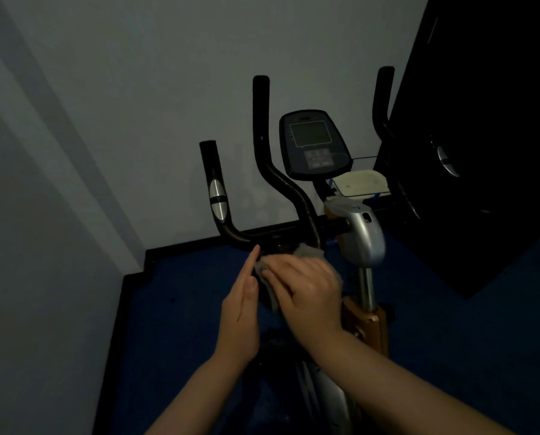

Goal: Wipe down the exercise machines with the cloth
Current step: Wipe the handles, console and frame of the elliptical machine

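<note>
An exercise machine (pixel 364 237) with black curved handlebars (pixel 264 146) and a console screen (pixel 312 142) stands in the room's corner. A grey cloth (pixel 309 252) lies over the black bar at the handlebars' base. My right hand (pixel 306 290) lies flat on the cloth and presses it against the bar. My left hand (pixel 240 312) is beside it with straight fingers, its fingertips touching the bar and the cloth's left edge. Part of the cloth is hidden under my right hand.
Grey walls (pixel 105 120) meet at the corner to the left. A tall black cabinet (pixel 482 152) stands close on the right. A pale tray (pixel 361 182) sits behind the console. The floor is blue carpet (pixel 183 324) with black skirting. The light is dim.
</note>
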### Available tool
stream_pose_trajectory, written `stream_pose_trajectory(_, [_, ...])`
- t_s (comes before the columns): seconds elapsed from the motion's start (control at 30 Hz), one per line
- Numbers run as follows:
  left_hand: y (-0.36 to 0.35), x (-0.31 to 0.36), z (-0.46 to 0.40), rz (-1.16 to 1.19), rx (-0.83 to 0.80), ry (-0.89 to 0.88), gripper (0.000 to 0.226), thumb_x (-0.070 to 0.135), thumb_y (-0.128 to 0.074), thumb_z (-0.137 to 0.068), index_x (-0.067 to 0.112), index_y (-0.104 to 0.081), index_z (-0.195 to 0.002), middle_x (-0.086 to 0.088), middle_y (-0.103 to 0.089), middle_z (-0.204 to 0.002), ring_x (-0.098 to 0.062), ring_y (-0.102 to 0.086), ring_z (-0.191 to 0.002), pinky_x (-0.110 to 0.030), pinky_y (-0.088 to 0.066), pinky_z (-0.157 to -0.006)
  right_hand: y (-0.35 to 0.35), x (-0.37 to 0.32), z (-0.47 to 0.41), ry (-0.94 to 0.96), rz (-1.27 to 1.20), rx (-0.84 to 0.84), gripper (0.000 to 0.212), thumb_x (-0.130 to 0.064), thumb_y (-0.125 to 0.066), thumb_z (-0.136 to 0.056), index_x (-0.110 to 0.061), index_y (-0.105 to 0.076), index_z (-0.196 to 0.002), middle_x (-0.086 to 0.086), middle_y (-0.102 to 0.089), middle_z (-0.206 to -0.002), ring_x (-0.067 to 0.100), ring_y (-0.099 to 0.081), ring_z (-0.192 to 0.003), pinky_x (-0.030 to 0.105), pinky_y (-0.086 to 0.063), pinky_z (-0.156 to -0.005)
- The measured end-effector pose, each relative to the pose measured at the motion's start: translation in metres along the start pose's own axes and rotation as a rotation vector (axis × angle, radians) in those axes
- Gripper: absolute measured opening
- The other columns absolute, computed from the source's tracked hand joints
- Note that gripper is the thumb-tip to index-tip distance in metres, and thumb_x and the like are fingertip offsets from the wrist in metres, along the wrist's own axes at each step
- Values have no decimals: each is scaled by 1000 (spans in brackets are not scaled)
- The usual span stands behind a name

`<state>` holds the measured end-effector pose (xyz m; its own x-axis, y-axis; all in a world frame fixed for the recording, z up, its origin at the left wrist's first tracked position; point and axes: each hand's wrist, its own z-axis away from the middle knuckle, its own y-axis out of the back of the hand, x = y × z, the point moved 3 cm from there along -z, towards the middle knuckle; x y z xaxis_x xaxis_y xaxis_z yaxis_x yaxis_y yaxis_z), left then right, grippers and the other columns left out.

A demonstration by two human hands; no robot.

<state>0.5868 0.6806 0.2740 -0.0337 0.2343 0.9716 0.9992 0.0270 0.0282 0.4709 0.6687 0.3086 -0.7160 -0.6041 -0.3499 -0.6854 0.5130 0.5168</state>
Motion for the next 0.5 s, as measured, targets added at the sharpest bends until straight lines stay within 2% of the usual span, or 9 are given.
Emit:
stream_pose_trajectory(0.1, [3, -1, 0, -7, -8, 10, 55, 56, -33, -94, 35, -35, -144, 18, -43, -147, -1, -38, -136, -12, -29, -108, 10, 0, 10, 96, 30, -36, 14, -22, -66, -91, -16, -76, -100, -6, -72, -102, 10, -66, -80, 26, -46, -66])
stream_pose_trajectory(0.17, [2, 1, -1, -20, -3, -7, 53, 57, -33, -94, 34, -35, -143, 23, -43, -145, -1, -37, -136, -11, -28, -108, 7, 2, -4, 136, 31, -30, 13, -19, -68, -90, -15, -76, -99, -6, -72, -101, 10, -66, -80, 28, -46, -64])
stream_pose_trajectory(0.27, [-1, 2, 0, -23, 23, -21, 55, 62, -34, -94, 34, -36, -141, 31, -41, -142, 2, -36, -136, -9, -27, -107, -4, 3, -14, 86, 43, 9, 16, -18, -67, -91, -14, -74, -104, -4, -72, -106, 11, -65, -86, 27, -46, -70])
stream_pose_trajectory(0.33, [0, 0, 1, -22, 10, 11, 47, 53, -33, -97, 35, -36, -141, 34, -41, -140, 3, -37, -135, -8, -27, -106, -4, 7, 4, 111, 60, -17, 22, -16, -65, -92, -12, -71, -113, -1, -69, -112, 14, -64, -88, 27, -44, -74])
stream_pose_trajectory(0.4, [3, 0, 0, -25, -7, 25, 45, 48, -32, -97, 38, -36, -141, 36, -42, -139, 5, -37, -134, -7, -28, -105, 3, 11, 19, 228, 68, -84, 28, -13, -62, -93, -11, -65, -121, 1, -66, -117, 17, -62, -88, 28, -40, -77])
stream_pose_trajectory(0.5, [6, 0, -1, -59, -40, 24, 51, 54, -32, -95, 38, -36, -142, 31, -42, -142, 3, -37, -135, -14, -28, -110, 16, 23, -5, 353, 109, -134, 29, -14, -58, -91, -11, -63, -120, 4, -64, -111, 19, -55, -85, 30, -35, -72])
